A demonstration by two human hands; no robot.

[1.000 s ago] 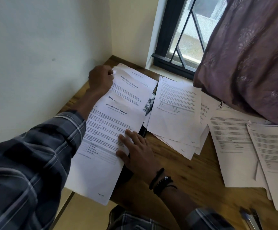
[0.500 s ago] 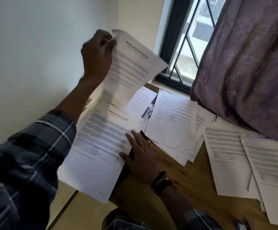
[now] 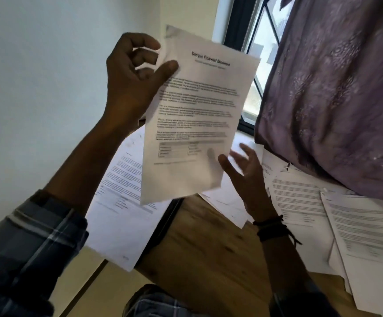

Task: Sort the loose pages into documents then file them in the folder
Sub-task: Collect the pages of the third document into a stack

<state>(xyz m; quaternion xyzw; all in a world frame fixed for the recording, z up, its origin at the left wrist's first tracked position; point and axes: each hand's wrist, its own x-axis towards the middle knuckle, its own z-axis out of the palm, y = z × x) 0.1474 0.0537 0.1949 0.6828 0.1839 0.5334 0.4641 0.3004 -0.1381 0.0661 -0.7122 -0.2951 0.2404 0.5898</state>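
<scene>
Left hand (image 3: pixel 135 74) is pinching the top left corner of a printed page (image 3: pixel 195 115): thumb pressing on the front face, the other fingers curling behind. The page is hanging nearly upright in the air above the table, print facing the person. Its heading is reading "Sample Financial Statement", with text blocks below and a small grid near the foot.

Right hand (image 3: pixel 243 172) is hovering at the page's lower right edge, fingers straight and spread, gripping nothing. Motion blur here; I cannot tell whether the fingertips are touching the paper. The two hands are working apart, one at the top left of the page and one at the bottom right. Dark wristbands (image 3: pixel 274 229) are sitting on the right wrist; a plaid sleeve (image 3: pixel 32 243) is covering the left forearm.

Below, a long sheet (image 3: pixel 122 207) is lying on the wooden table (image 3: pixel 209 252), its near end overhanging the table's left edge. Overlapping sheets (image 3: pixel 227 202) are lying mid-table, behind the right hand. More printed pages (image 3: pixel 357 236) are spreading across the right side, overlapping one another.

A purple curtain (image 3: pixel 337 88) is hanging over those pages. A barred window (image 3: pixel 260 49) is showing beside it, and a pale wall (image 3: pixel 37 76) is standing to the left.
</scene>
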